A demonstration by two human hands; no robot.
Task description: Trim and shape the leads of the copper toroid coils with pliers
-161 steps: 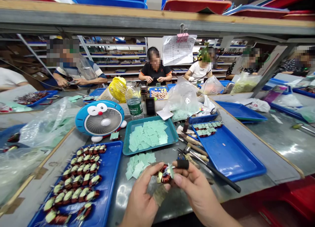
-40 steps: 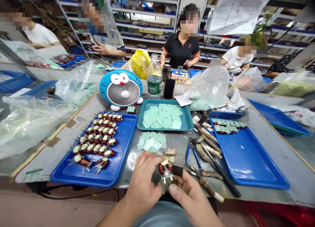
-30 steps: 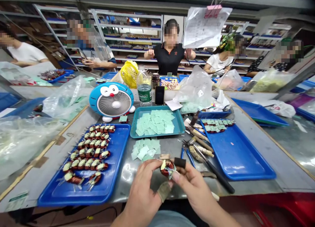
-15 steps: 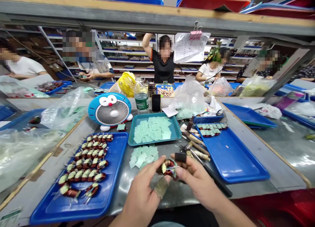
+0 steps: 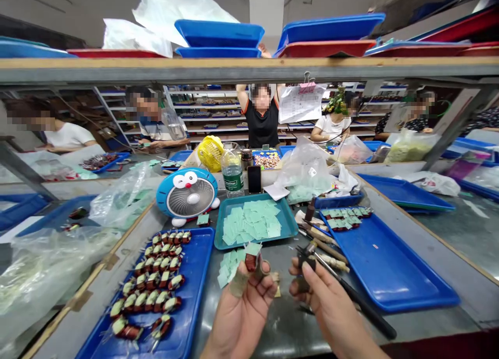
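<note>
Left hand (image 5: 244, 309) is closed on a small copper-wound ring coil (image 5: 250, 263). The coil is pinched high at the fingertips, just above the near bench edge, between the two blue trays. A pale green square card (image 5: 252, 248) is seated on top of the coil. The coil is held upright, probably so the card face is left exposed and not crushed by the grip. A beige tape wrap (image 5: 238, 283) is worn on one left finger, likely against wire abrasion.

Right hand (image 5: 325, 304) is held just beside the left, clear of the coil, with fingers half-curled. A black finger sleeve (image 5: 302, 283) is seen on one digit. Whether anything is gripped cannot be told, because the fingertips overlap the heap of hand tools (image 5: 323, 250) behind.

Layout is judged to be set for reach:
- A long blue plastic tray (image 5: 197, 291) with rows of bare coils (image 5: 159, 276) is placed at left.
- A teal tray (image 5: 288, 221) of green cards is placed dead ahead, with loose green cards (image 5: 230, 263) dumped nearer.
- A second blue tray (image 5: 390, 276) is placed at right, with a short row of carded coils (image 5: 345, 218) at its far end.

Hidden or unclear:
- Coil leads are covered by the left fingers.
- The card-to-coil seating is too small to be read.
- Both wrists are cut off by the frame bottom.
- Tool types are not resolved, apart from one long black handle (image 5: 366, 309).
</note>
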